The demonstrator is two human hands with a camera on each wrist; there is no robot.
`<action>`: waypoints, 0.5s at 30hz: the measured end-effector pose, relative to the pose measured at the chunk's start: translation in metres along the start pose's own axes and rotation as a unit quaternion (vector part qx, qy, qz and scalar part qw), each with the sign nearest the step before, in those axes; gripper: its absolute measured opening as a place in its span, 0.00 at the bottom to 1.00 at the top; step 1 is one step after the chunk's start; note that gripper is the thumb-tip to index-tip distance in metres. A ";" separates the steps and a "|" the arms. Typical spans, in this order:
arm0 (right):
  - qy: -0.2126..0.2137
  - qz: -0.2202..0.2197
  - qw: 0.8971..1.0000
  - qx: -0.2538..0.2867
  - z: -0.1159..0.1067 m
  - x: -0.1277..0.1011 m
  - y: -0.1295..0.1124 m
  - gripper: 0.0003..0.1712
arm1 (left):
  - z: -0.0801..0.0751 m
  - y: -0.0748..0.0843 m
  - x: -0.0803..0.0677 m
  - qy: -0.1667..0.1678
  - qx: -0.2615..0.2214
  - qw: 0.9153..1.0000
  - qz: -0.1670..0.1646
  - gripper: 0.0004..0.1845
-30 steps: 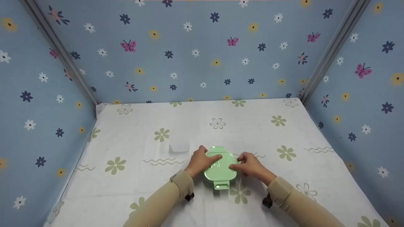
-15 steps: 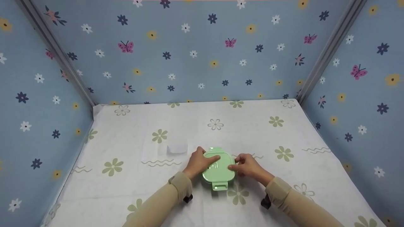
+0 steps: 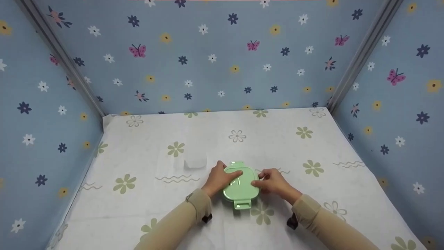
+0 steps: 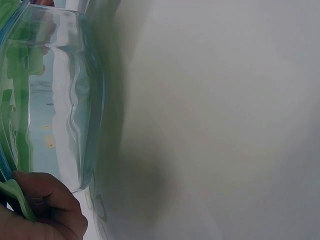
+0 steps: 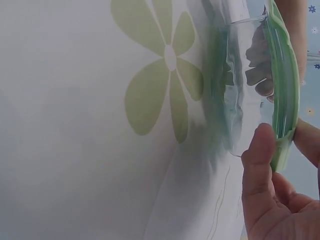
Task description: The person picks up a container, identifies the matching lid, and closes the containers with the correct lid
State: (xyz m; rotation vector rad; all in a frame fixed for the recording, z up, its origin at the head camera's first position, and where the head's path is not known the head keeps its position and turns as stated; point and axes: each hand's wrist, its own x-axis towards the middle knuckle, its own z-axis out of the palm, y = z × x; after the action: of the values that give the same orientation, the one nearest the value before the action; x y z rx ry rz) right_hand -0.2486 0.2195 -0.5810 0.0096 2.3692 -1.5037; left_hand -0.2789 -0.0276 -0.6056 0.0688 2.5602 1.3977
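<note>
A clear glass food container (image 4: 65, 110) with a light green snap-on lid (image 3: 244, 189) rests on the cloth in front of me. Clips stick out from the lid's far side (image 3: 237, 163) and near side (image 3: 242, 205). My left hand (image 3: 219, 177) grips the left side, thumb across the lid's top; in the left wrist view its fingers (image 4: 47, 187) curl at a green flap beside the glass. On the opposite side my right hand (image 3: 275, 182) pinches the lid's edge, thumb on top; the right wrist view shows a fingertip (image 5: 263, 137) against the green side flap.
A white cloth (image 3: 138, 208) printed with green flowers covers the table. A pale, round-cornered shape (image 3: 195, 163) lies left of the container, beyond my left hand. Blue patterned panels (image 3: 208, 45) with grey corner posts (image 3: 366, 52) enclose the back and both sides.
</note>
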 end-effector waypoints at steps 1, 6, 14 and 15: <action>0.000 0.000 1.000 0.002 0.000 0.000 0.000 0.14 | 0.000 0.001 0.000 -0.001 -0.002 1.000 -0.002 0.38; -0.005 -0.009 1.000 -0.001 -0.002 -0.001 0.000 0.14 | 0.000 0.002 -0.001 -0.004 -0.003 1.000 -0.008 0.39; -0.005 -0.001 1.000 -0.001 0.000 0.001 0.000 0.13 | -0.001 0.001 -0.001 -0.001 -0.002 1.000 -0.010 0.39; -0.004 0.003 1.000 0.000 0.000 0.001 -0.001 0.13 | -0.001 0.001 0.000 -0.001 -0.003 1.000 -0.010 0.39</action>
State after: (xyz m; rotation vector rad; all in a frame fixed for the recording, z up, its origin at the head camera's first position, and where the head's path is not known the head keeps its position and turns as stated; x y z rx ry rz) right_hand -0.2495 0.2191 -0.5806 0.0105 2.3605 -1.4985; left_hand -0.2788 -0.0277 -0.6042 0.0443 2.5482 1.3977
